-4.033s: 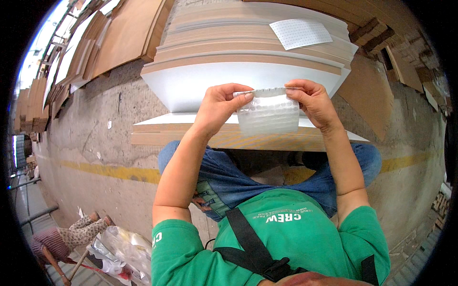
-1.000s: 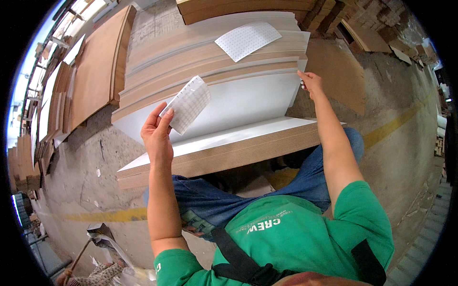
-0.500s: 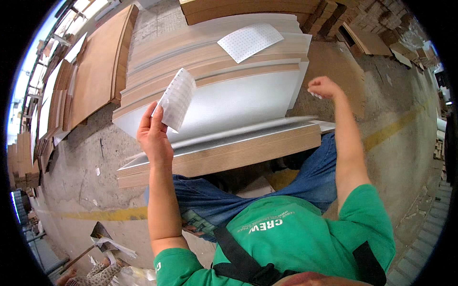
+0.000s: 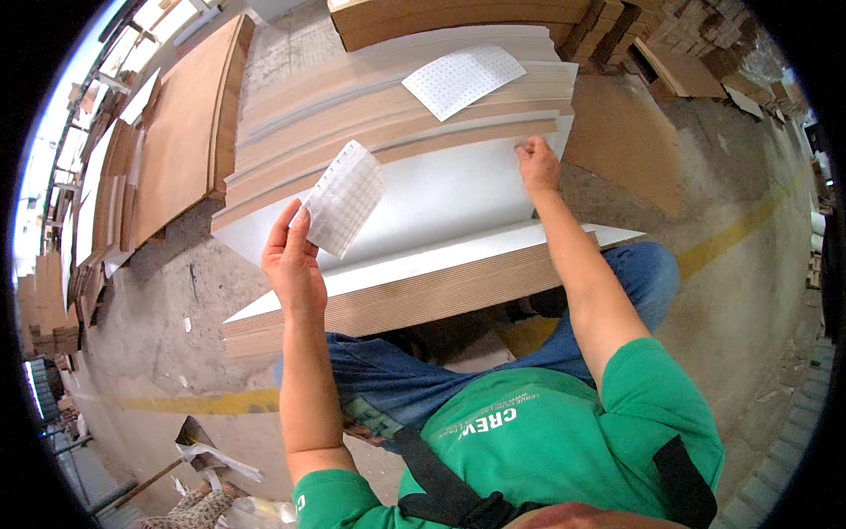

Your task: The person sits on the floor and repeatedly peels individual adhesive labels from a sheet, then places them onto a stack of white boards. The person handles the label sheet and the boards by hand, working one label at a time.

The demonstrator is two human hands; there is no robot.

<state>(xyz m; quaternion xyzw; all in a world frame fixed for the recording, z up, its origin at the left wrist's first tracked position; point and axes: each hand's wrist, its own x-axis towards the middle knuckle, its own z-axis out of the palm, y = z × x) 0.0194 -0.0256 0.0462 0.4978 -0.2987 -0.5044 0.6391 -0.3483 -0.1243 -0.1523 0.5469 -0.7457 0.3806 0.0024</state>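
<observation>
one sheet [image 4: 346, 198] — left fingers [image 4: 300, 224] pinching | right fingers [image 4: 533, 149] curled, contents unclear — moved inward

I'm in a warehouse or workshop: a yellow line [image 4: 211, 403] crosses the concrete floor [image 4: 740, 304]. Brown boards [image 4: 185, 115] line its left edge, stacked cardboard [image 4: 692, 40] its far-right corner.

Four seconds ago both hands gripped the translucent dotted sheet [image 4: 348, 201]; now only the left hand [image 4: 296, 271] has it, tilted with its top leaning right. The right hand [image 4: 539, 167], which half a second ago hovered beyond the stack's right end, is now further left, in front of the right part of the leaning white panel [image 4: 449, 189]. The white board [image 4: 423, 253] that was a moving blur now lies settled on the lower stack [image 4: 423, 298]. At lower left, a dark dustpan [image 4: 196, 443] has come into view.
</observation>
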